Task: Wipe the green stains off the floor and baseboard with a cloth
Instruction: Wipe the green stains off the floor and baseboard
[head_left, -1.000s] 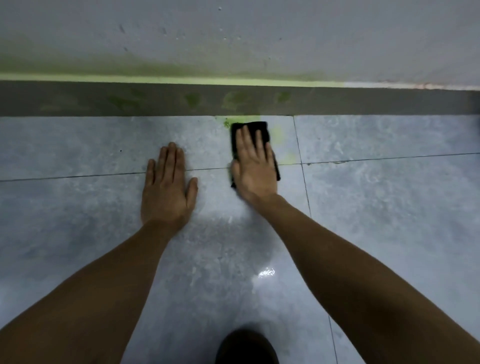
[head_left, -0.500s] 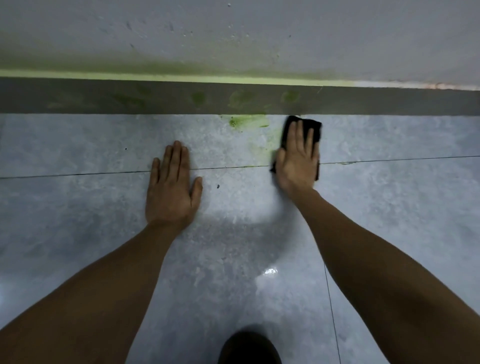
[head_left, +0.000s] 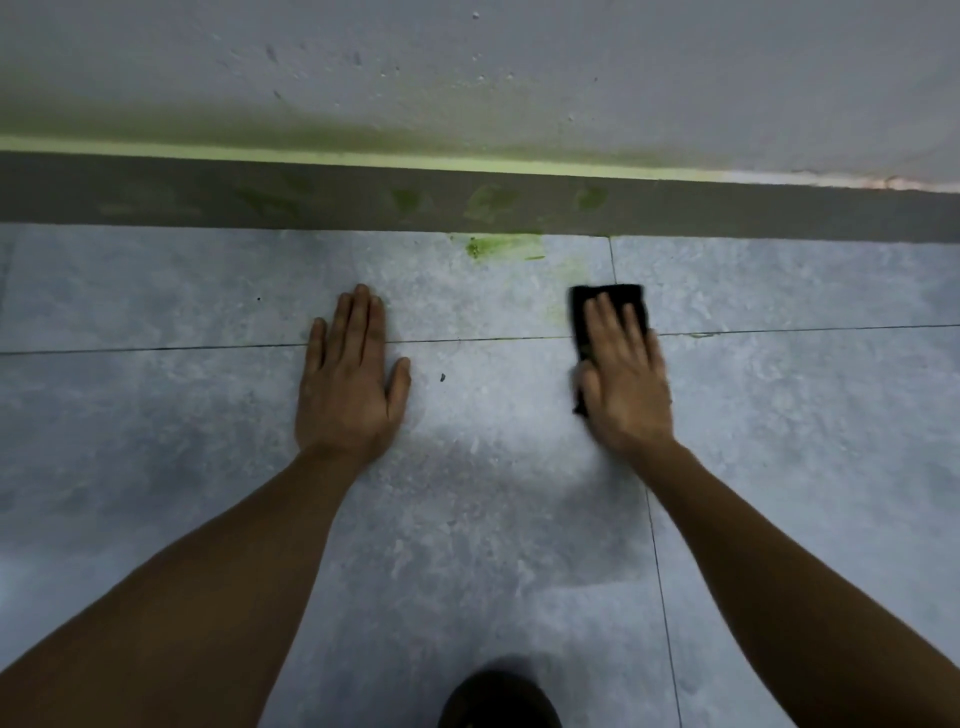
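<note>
A black cloth (head_left: 621, 297) lies flat on the grey tiled floor, and my right hand (head_left: 623, 379) presses it down with straight fingers; only its far end and left edge show. A bright green stain (head_left: 501, 247) sits on the floor right against the baseboard, up and to the left of the cloth. A fainter green smear (head_left: 563, 291) lies just left of the cloth. The dark grey baseboard (head_left: 156, 192) carries several green smudges (head_left: 488, 200). My left hand (head_left: 349, 379) rests flat on the floor, well left of the cloth.
The pale wall (head_left: 519, 67) above the baseboard has a greenish tint along its bottom edge. Tile joints (head_left: 660, 571) cross the floor. A dark rounded shape (head_left: 498, 699) shows at the bottom edge between my arms.
My right hand swept the cloth from the stain rightwards, then pulled it back from the baseboard toward me. The green floor stain is uncovered. My left hand stayed put.
</note>
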